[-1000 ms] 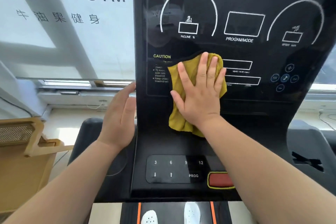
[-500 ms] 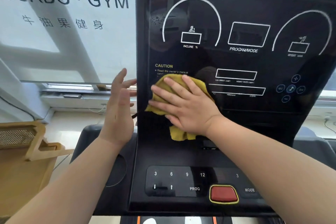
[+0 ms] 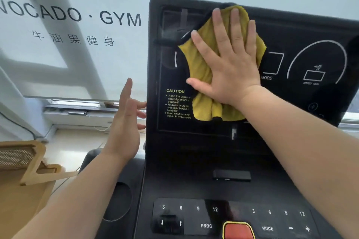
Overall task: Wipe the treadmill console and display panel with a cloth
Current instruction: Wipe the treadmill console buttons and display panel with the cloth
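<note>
the right hand (image 3: 229, 64), flat and open, has slid the cloth (image 3: 202, 75) from the caution text up to the display panel (image 3: 303, 31) top-left corner; the left hand (image 3: 126, 120) hovers open, empty; lower console (image 3: 194, 161) remains.

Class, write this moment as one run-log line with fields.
right hand: flat on yellow cloth | place: upper left of display panel | left hand: open beside panel edge, empty

Incline dial (image 3: 175, 60) (mostly) behind cloth (image 3: 202, 68); red button (image 3: 238, 231) edge-cropped
</note>
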